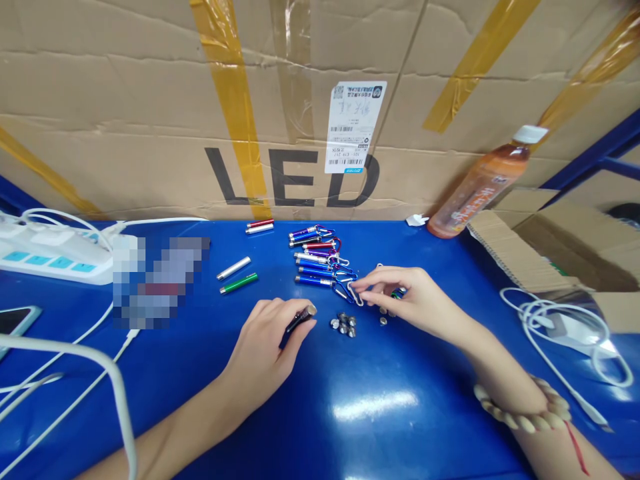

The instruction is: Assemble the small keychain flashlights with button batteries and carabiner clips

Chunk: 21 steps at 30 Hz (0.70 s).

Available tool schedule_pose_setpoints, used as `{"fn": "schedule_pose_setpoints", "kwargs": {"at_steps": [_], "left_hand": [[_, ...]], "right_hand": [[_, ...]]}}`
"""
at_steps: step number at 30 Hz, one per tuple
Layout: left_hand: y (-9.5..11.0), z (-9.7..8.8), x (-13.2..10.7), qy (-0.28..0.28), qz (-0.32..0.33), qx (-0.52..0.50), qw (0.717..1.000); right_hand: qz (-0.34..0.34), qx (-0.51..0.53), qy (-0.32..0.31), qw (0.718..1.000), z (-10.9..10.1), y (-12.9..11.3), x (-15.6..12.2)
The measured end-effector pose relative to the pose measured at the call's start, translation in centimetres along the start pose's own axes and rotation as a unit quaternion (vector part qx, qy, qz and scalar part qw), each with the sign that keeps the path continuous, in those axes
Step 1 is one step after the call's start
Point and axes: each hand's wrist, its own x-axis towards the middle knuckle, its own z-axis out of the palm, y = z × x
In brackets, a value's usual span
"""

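Observation:
My left hand is closed round a small black flashlight tube, its silver tip pointing right toward a little cluster of button batteries on the blue table. My right hand is curled over the table just right of that cluster, its fingers pinched on a silver carabiner clip with a small green piece under the palm. Behind the hands lies a row of several keychain flashlights in blue, red, purple and silver with clips attached.
A silver tube and a green tube lie left of the row, two more near the cardboard wall. An orange drink bottle leans at right beside an open carton. A power strip, a phone and white cables flank the table.

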Motion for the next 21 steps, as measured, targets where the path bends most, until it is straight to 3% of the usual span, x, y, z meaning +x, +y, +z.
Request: {"fn": "schedule_pose_setpoints", "kwargs": {"at_steps": [6,10,13,18,21], "left_hand": [[0.0,0.2,0.0,0.001,0.009,0.005,1.000],[-0.1,0.3,0.0,-0.009,0.010,0.008,1.000],[-0.2,0.3,0.0,-0.012,0.010,0.010,1.000],[-0.2,0.3,0.0,-0.016,0.012,0.011,1.000],[-0.1,0.3,0.0,-0.021,0.015,0.006,1.000]], "right_hand": [[-0.082,-0.092,-0.060,0.991,1.7,-0.1,-0.2],[-0.109,-0.211,-0.049,0.970,3.4,-0.1,-0.3],[-0.129,-0.218,-0.035,0.967,4.0,0.0,-0.4],[-0.141,-0.103,0.059,0.983,3.8,-0.1,-0.4],[-0.091,-0.059,0.155,0.982,2.9,-0.6,-0.3]]}}
